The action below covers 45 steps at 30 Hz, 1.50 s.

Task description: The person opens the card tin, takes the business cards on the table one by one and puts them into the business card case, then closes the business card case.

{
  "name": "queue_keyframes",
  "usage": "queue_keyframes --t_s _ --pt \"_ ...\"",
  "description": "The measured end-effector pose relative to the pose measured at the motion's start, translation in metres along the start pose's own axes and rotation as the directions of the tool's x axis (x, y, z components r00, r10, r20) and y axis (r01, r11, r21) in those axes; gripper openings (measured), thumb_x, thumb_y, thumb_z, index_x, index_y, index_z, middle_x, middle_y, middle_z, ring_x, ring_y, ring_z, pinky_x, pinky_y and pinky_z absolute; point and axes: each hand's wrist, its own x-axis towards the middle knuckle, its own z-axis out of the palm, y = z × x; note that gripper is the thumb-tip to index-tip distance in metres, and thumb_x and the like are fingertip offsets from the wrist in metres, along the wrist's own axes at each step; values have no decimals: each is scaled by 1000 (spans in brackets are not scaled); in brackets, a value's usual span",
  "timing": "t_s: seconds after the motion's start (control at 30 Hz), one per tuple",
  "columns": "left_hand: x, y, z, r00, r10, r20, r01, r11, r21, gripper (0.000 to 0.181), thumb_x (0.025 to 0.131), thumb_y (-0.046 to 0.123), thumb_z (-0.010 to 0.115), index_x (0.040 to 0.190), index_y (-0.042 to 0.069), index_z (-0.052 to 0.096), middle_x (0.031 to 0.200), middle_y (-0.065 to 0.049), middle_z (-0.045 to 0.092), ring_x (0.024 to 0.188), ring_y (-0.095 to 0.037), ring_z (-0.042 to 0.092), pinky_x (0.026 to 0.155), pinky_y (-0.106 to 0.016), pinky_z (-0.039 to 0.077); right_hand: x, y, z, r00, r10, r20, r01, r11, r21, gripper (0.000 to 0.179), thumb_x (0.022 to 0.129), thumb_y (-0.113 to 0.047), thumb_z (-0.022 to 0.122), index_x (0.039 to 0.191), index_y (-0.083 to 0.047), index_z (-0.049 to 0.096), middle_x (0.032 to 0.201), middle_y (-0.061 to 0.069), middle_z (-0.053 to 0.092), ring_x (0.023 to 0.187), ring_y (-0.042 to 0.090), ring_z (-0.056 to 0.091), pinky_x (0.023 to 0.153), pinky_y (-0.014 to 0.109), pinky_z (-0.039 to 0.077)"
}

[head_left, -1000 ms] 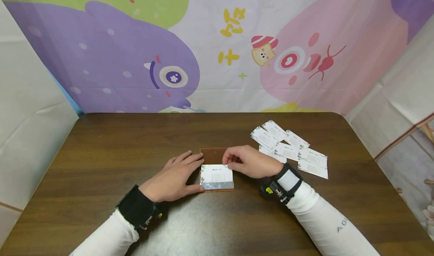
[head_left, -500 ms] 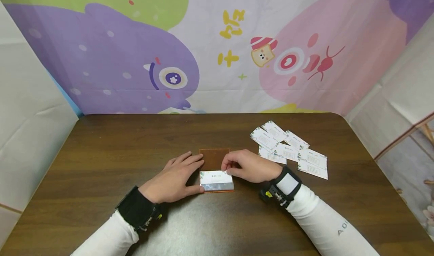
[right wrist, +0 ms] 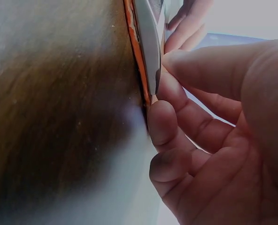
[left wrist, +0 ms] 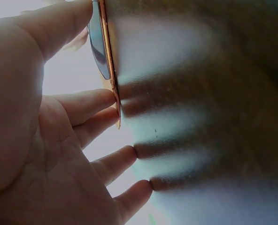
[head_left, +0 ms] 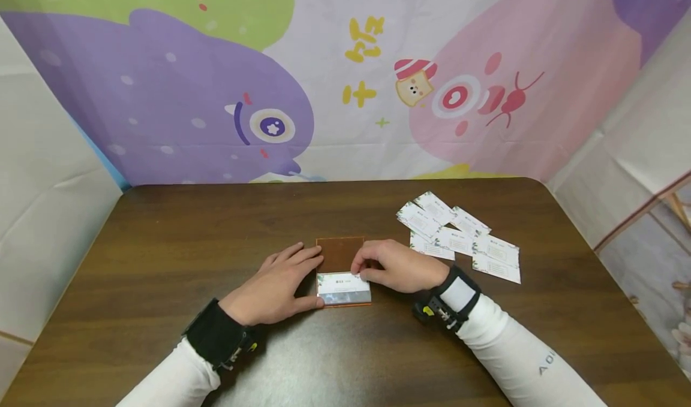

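A brown card holder lies opened out flat on the table in the head view. Its lower half has a grey see-through pocket, and a white card with a leaf print sits partly in it. My right hand pinches the card's upper right corner between thumb and index finger, its other fingers curled. Spread out, my left hand rests at the holder's left side. Its thumb touches the lower left corner, and fingertips touch the edge in the left wrist view.
Several white printed cards lie loosely overlapped at the back right of the brown wooden table. Behind the table hangs a cartoon-printed cloth, with pale panels at both sides.
The card has slid down deeper into the pocket, with my right hand moving down slightly along with it. My left hand has stayed in place on the holder.
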Motion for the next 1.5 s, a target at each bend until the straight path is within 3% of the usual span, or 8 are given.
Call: queue_keyframes --t_s 0.37,0.63,0.87,1.23,1.5 --pt "-2 0 0 1000 -7 -3 7 1000 -9 81 100 52 72 161 6 47 168 -11 39 158 -43 25 117 -71 29 -11 4 -8 998 49 -30 -48 999 8 14 104 -14 72 117 -18 73 108 -10 65 94 7 61 84 32 55" --pt "-3 1 0 1000 -8 0 8 1000 -24 79 100 50 73 161 6 47 168 -12 39 158 -43 24 117 -71 27 -26 14 -17 996 39 -85 -39 999 -9 17 101 -13 75 118 -14 74 108 -4 67 92 8 62 83 36 57" --pt "-4 2 0 1000 -2 -1 2 999 -32 79 100 49 73 161 6 47 168 -13 39 158 -43 24 117 -71 27 -43 23 -28 987 92 -135 -93 996 4 19 100 -14 77 118 -11 74 104 -9 67 90 10 60 81 36 55" --pt "-3 1 2 1000 -3 4 3 1000 -25 80 100 50 73 161 6 46 168 -12 38 158 -42 24 117 -71 28 -78 52 -46 951 181 -253 -195 980 -34 25 95 -15 81 118 -12 73 103 -6 69 93 15 61 84 40 54" --pt "-1 0 1 1000 0 2 0 1000 -25 80 100 49 73 161 6 46 169 -12 38 158 -42 24 117 -72 28 -101 65 -58 906 297 -300 -330 942 -64 34 91 -14 85 121 -8 71 107 3 69 96 22 60 85 43 52"
